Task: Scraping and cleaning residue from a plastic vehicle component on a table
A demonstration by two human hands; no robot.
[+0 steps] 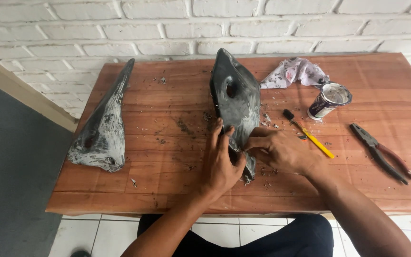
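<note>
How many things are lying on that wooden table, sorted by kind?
Dark scuffed pointed plastic panels: 2, one under both hands, one at the left edge
Yellow-handled small brush: 1
Open round tin can: 1
Red-handled pliers: 1
Crumpled patterned rag: 1
Total: 6

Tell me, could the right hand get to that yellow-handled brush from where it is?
Probably yes. The right hand rests on the dark panel, and the yellow-handled brush lies on the wooden table just beside it, with nothing between them.
</note>
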